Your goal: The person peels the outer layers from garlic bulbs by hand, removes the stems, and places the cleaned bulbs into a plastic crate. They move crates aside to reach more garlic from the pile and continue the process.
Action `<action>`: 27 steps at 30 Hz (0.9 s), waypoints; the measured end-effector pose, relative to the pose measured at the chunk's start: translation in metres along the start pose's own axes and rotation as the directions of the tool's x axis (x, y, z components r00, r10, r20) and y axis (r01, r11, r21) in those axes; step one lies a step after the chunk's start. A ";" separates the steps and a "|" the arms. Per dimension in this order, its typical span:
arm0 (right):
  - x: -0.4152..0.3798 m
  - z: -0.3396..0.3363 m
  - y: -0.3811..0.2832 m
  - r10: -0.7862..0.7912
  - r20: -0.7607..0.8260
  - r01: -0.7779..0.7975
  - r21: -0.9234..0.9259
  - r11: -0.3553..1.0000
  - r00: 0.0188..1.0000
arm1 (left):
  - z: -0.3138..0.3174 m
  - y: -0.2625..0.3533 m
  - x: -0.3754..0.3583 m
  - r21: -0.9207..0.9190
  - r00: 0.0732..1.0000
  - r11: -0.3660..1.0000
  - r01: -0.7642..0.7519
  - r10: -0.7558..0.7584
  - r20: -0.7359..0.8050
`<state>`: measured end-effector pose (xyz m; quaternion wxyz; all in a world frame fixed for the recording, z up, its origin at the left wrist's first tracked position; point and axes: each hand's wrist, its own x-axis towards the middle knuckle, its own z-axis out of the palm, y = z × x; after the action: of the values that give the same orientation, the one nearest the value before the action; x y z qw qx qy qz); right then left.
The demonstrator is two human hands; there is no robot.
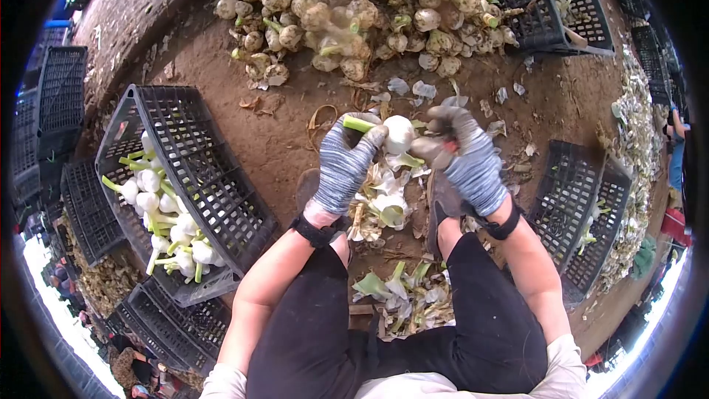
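Note:
In a grey knit glove, my left hand (343, 159) pinches a garlic bulb (399, 134), white and peeled smooth, its cut green stem pointing left. My right hand (465, 149), gloved the same way, is just right of the bulb and partly smeared by motion. Its fingers are curled around something with a small red part (450, 146), whose kind I cannot make out. Below both hands, between the shoes, lies a heap of garlic skins and leaf scraps (388, 207).
Ahead is a big pile of dirty, untrimmed garlic (362, 11). A tilted black crate (214, 170) at left holds cleaned bulbs with short green stems. Another black crate (565, 199) stands at right with a few stems in it. More peelings (413, 299) lie between my legs.

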<state>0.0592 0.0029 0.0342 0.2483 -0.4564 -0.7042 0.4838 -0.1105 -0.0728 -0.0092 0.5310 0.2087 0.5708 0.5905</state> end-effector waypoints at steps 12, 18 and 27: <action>0.001 -0.013 0.033 0.164 -0.034 -0.164 0.024 0.986 0.986 | 0.003 0.001 0.000 0.018 1.000 1.000 -0.012 0.012 0.020; 0.004 -0.004 0.012 -0.084 0.046 0.088 -0.106 0.990 0.995 | 0.013 -0.006 0.001 0.275 0.954 0.917 -0.288 0.251 0.163; -0.002 -0.042 0.078 0.188 0.182 -0.214 0.133 0.968 0.965 | 0.019 -0.005 0.025 -0.234 0.946 0.934 0.270 -0.212 0.244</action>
<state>0.1252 0.0290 -0.0195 0.1715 -0.4632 -0.6338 0.5953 -0.1015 -0.0436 -0.0179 0.6814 0.1266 0.4475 0.5651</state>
